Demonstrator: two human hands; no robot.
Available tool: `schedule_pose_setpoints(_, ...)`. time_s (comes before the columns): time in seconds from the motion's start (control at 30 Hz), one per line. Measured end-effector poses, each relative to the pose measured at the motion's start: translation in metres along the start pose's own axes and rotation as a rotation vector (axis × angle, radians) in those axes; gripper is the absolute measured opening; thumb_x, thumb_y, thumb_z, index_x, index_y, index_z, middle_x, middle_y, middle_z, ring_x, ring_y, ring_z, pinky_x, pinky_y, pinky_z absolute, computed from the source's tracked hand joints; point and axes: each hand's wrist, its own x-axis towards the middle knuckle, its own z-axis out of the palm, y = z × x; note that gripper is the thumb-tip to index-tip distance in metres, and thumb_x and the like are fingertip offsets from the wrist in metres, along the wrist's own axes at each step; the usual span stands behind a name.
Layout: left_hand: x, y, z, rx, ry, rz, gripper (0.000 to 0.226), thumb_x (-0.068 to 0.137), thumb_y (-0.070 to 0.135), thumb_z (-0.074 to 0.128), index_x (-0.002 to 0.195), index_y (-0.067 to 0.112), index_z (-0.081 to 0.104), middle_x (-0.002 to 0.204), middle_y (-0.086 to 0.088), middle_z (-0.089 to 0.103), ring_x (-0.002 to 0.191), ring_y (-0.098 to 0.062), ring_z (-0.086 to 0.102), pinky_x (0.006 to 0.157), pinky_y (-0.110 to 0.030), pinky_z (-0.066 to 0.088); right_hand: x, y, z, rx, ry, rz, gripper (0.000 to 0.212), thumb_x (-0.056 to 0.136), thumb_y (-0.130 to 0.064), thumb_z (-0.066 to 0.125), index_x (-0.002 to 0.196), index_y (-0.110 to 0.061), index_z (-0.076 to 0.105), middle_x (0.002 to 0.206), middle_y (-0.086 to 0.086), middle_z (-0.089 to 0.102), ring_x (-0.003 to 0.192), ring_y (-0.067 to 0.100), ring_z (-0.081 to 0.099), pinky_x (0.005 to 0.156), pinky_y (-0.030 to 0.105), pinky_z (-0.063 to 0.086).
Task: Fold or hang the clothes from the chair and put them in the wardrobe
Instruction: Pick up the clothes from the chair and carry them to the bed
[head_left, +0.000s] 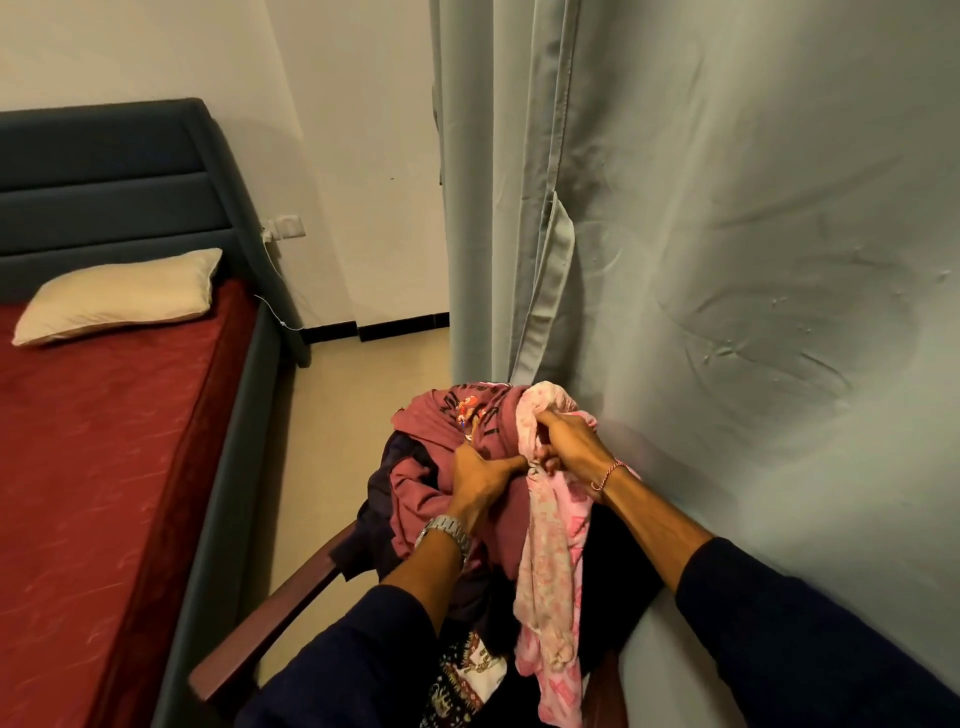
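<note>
bed (104, 441) cut off at left | chair (270, 618) mostly hidden under clothes pile (415, 499) | left hand (480, 480) grip pinches maroon shirt (498, 415) | right hand (563, 447) grip clenched on pink cloth (553, 561), fingertips hidden | curtain (727, 260) behind

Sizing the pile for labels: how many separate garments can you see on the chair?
4 at least: a maroon shirt on top under the left hand, a pink patterned garment gripped by the right hand, a dark garment at left, a printed one nearest. More may be buried.
</note>
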Motion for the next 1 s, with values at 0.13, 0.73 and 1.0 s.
schedule_pose_setpoints(0.13,0.003,0.014,-0.025,-0.026,0.02,0.055,0.021,0.062,0.009,0.086,0.074,-0.001,0.073,0.068,-0.004,0.072,0.062,-0.025,0.069,0.059,-0.043,0.061,-0.007,-0.009,0.004,0.132,-0.12,-0.024,0.03,0.104,-0.027,0.049,0.082,-0.011,0.06,0.071,0.003,0.059,0.047,0.011,0.056,0.037,0.02,0.037)
schedule_pose_setpoints(0.73,-0.052,0.136,-0.11,0.122,-0.268,0.31,0.034,0.078,0.002,0.079,0.1,0.024,0.068,0.096,-0.003,0.074,0.086,-0.017,0.072,0.067,-0.018,0.056,-0.084,-0.105,0.035,0.092,-0.142,-0.174,0.117,0.045,-0.103,0.054,0.129,-0.023,0.065,0.125,0.003,0.066,0.117,0.025,0.061,0.108,0.043,0.045)
schedule_pose_setpoints(1.0,-0.103,0.219,-0.174,0.131,-0.168,0.493,0.024,0.083,0.009,0.077,0.098,0.024,0.067,0.086,0.006,0.072,0.066,0.001,0.07,0.058,-0.011,0.052,-0.152,-0.199,0.054,0.072,0.022,-0.366,0.127,0.051,-0.102,0.046,0.137,-0.01,0.058,0.132,0.011,0.062,0.117,0.033,0.06,0.109,0.048,0.043)
